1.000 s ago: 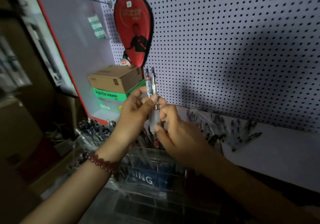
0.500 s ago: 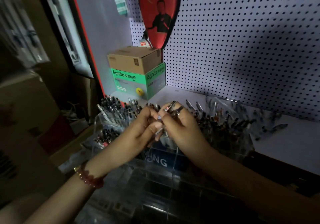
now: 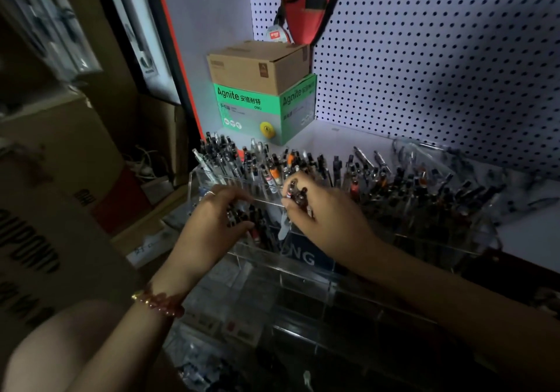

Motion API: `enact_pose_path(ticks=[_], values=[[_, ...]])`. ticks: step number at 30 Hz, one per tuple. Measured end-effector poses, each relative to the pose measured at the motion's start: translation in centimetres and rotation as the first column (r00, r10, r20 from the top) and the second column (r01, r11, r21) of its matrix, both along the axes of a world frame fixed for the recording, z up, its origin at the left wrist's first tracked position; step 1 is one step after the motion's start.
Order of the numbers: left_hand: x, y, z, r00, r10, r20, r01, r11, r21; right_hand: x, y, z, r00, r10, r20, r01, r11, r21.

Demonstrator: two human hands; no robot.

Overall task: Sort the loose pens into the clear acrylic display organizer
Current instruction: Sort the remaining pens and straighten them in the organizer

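A clear acrylic organizer [image 3: 306,273] stands in tiers on the shelf, its upper rows packed with upright pens [image 3: 272,164]. My right hand [image 3: 321,219] grips two pens [image 3: 295,193] above a middle compartment, their dark clicker ends poking up past the fingers and a clear tip showing below. My left hand [image 3: 212,222], with a red bead bracelet at the wrist, reaches into the compartment just left of that; its fingers curl among the pens [image 3: 251,219] standing there. The lower tiers are dark and hard to read.
A brown carton [image 3: 260,67] sits on a green Agnite box [image 3: 263,110] in the back left corner against the pegboard [image 3: 439,58]. Loose pens and plastic wrap [image 3: 472,164] lie on the white shelf at right. Cardboard boxes [image 3: 60,155] crowd the left.
The hands came down from in front of the pegboard to the organizer and separated. The left hand let go of the pens and went into the compartment; the right hand keeps them.
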State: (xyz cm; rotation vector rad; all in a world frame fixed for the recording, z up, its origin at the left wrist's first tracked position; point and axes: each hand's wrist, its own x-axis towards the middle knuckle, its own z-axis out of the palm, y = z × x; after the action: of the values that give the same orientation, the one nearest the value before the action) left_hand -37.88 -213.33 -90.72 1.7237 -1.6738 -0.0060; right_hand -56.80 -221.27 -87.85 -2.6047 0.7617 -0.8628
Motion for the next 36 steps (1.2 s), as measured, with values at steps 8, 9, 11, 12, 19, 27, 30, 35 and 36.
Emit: enact_pose_path(ticks=[8, 9, 11, 12, 19, 27, 30, 35, 36], values=[[-0.5, 0.5, -0.9, 0.999, 0.052, 0.006, -0.053, 0.997, 0.057, 2.3, 0.2, -2.2, 0.964, -0.020, -0.264, 0.036, 0.998, 0.056], [-0.6, 0.6, -1.0, 0.998, 0.055, 0.007, -0.055, 0.996, 0.064, 2.5, 0.2, -2.5, 0.957, -0.014, -0.289, 0.037, 0.997, 0.074], [-0.6, 0.7, -1.0, 0.998, 0.063, 0.010, -0.063, 0.994, 0.084, 2.6, 0.1, -3.0, 0.944, 0.019, -0.331, 0.030, 0.989, 0.145], [-0.6, 0.7, -1.0, 0.998, 0.062, 0.014, -0.063, 0.994, 0.092, 2.6, 0.0, -3.2, 0.936, 0.032, -0.351, 0.031, 0.984, 0.174], [-0.8, 0.6, -1.1, 0.996, 0.092, -0.001, -0.091, 0.988, 0.122, 3.2, -0.1, -4.4, 0.907, -0.020, -0.421, 0.077, 0.990, 0.118], [-1.1, 0.2, -1.5, 0.990, 0.125, -0.073, -0.111, 0.978, 0.174, 3.7, -0.3, -5.2, 0.957, -0.040, -0.288, 0.088, 0.984, 0.157], [-1.3, 0.0, -1.7, 0.984, 0.151, -0.091, -0.134, 0.976, 0.170, 3.8, 0.0, -5.8, 0.965, -0.065, -0.254, 0.117, 0.974, 0.192], [-1.7, -0.3, -1.8, 0.982, 0.183, -0.056, -0.174, 0.975, 0.140, 3.6, 0.7, -6.2, 0.940, -0.141, -0.311, 0.158, 0.987, 0.031], [-1.8, -0.3, -1.8, 0.981, 0.187, -0.047, -0.179, 0.974, 0.140, 3.6, 0.8, -6.4, 0.932, -0.153, -0.328, 0.159, 0.987, -0.010]])
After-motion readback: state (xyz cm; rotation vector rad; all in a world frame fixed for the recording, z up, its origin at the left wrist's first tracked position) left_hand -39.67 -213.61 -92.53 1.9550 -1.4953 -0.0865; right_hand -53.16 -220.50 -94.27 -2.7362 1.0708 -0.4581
